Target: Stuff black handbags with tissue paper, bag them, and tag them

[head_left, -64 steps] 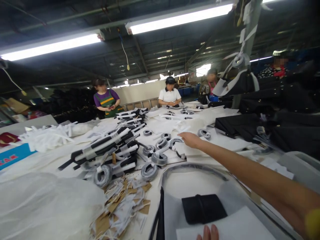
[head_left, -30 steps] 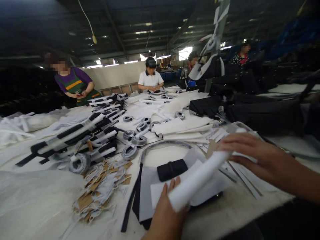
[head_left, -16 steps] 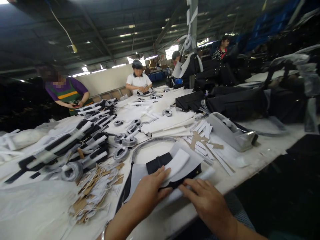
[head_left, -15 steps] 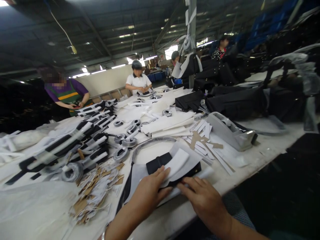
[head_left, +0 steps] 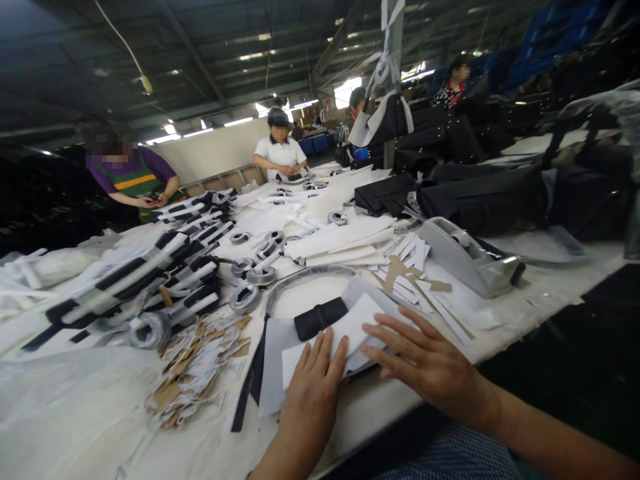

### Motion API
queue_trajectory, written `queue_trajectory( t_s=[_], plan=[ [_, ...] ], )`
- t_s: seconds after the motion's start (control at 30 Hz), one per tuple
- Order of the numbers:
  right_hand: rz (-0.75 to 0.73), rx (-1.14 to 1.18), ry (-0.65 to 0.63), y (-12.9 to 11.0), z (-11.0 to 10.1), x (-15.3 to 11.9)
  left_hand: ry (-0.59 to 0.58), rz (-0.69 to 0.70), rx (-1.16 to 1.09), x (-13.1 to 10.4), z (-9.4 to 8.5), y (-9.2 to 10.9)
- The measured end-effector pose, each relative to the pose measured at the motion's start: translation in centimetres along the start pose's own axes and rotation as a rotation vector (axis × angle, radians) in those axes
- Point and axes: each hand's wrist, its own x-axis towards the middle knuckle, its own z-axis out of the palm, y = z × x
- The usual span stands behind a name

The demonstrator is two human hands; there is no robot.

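My left hand (head_left: pixel 315 380) lies with fingers stretched out on a white strip of foam or paper (head_left: pixel 357 323). My right hand (head_left: pixel 425 360) has its fingers spread over the right end of the same strip. Beneath the strip is a bag piece covered by a thin grey-white sheet (head_left: pixel 274 339); its black edge shows near my fingers. A black rolled piece with a band (head_left: pixel 320 318) rests just beyond the strip. A wrapped handle (head_left: pixel 310 275) arcs behind it, and a black strap (head_left: pixel 245 393) hangs down at its left.
Hang tags (head_left: pixel 193 373) lie heaped at left, near wrapped black-and-white bundles (head_left: pixel 135 273). A grey tape dispenser (head_left: pixel 465 257) stands at right beside cut paper strips (head_left: pixel 413 257). Black bags (head_left: pixel 480 200) fill the back right. Coiled wrapped straps (head_left: pixel 245 298) lie mid-table; several people stand around.
Both hands have come to lie flat on the white strip. My right hand has moved up from the near edge onto it, and the strip now lies flatter, further across the bag piece.
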Motion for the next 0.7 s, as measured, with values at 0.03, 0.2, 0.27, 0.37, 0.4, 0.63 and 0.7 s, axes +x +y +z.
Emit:
queue_trajectory(
  t_s=[0.03, 0.2, 0.27, 0.37, 0.4, 0.63, 0.7],
  plan=[
    [-0.005, -0.035, -0.039, 0.9, 0.0, 0.3, -0.015, -0.017, -0.004, 0.0, -0.1, 0.1],
    [-0.04, 0.022, -0.135, 3.7, 2.3, -0.5, -0.113, -0.116, -0.081, 0.1, -1.4, 0.9],
    [-0.035, 0.048, -0.126, 4.2, 3.3, -1.3, -0.136, -0.132, -0.127, 0.4, -2.1, 1.1],
    [-0.044, 0.092, -0.096, 4.9, 4.0, -2.0, -0.161, -0.151, -0.179, 1.0, -3.3, 0.9],
    [-0.045, 0.106, -0.095, 5.0, 4.2, -2.1, -0.17, -0.152, -0.192, 1.1, -3.6, 0.8],
    [-0.008, 0.119, -0.081, 4.6, 3.5, -1.6, -0.176, -0.155, -0.208, 1.4, -3.8, 0.7],
    [-0.008, 0.106, -0.073, 4.3, 3.2, -1.1, -0.17, -0.158, -0.177, 1.4, -3.2, 0.9]
  ],
)
